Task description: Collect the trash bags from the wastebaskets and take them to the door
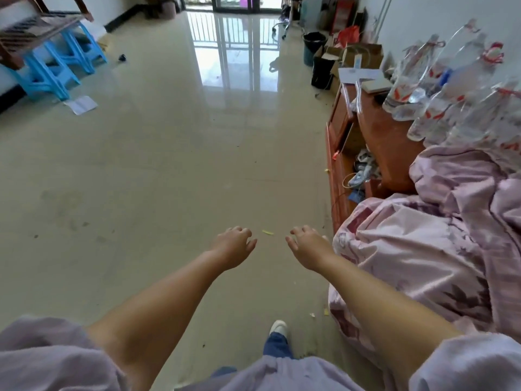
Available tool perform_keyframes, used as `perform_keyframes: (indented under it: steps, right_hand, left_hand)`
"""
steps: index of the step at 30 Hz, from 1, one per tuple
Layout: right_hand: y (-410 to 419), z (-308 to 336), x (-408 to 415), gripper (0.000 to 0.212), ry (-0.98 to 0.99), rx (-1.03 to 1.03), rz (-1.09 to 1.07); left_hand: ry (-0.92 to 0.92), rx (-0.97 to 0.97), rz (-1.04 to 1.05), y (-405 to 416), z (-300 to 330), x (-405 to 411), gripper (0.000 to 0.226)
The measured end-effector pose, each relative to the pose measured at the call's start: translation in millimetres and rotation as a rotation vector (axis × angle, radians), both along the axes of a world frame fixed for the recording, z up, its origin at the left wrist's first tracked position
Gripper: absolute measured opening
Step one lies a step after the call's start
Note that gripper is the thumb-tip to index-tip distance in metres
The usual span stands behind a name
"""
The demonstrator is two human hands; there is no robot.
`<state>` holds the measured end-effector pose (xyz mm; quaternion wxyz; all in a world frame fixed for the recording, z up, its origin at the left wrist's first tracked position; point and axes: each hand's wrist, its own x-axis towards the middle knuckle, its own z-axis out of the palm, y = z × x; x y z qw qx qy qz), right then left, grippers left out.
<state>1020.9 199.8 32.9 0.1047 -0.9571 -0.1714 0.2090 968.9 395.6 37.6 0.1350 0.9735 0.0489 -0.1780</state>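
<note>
Both bare arms reach forward and slightly down over a glossy beige floor (174, 153), seen from the person's own head. The left hand (234, 246) is palm down, fingers loosely curled and spread, holding nothing. The right hand (307, 246) mirrors it just beside, also palm down, fingers relaxed and parted, empty. A narrow gap separates the two hands, and neither touches anything. Pale lilac sleeves (42, 354) are pushed up near the elbows at the bottom edge. Below the arms, one blue trouser leg and a white shoe (278, 327) show on the floor.

A dark wastebasket (313, 48) lined with a black bag stands far ahead along the right wall, well apart from the hands, next to cardboard boxes (361, 56) and a red bag (349, 35). What is in the basket cannot be made out.

On the right, a rumpled pink quilt (423, 249) spills toward the floor and is cut off by the frame edge. Behind it stands a brown wooden cabinet (386, 142) with an open shelf of tangled, unclear clutter. Clear plastic bottles (439, 91) crowd the cabinet top, blurred.

On the left, blue plastic stools (53, 71) sit beneath a dark wooden piece that is cut off and blurred. A sheet of paper (80, 104) lies on the floor near them. At the far end, glass doors (234, 2) are only partly in view, their light reflected on the floor.
</note>
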Motion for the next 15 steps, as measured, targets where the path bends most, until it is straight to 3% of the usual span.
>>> perform_keyframes:
  steps: [15]
  right_hand:
    - [51, -18, 379, 0.045, 0.113, -0.158, 0.002]
  left_hand:
    - [0.069, 0.026, -0.088, 59, -13, 382, 0.046]
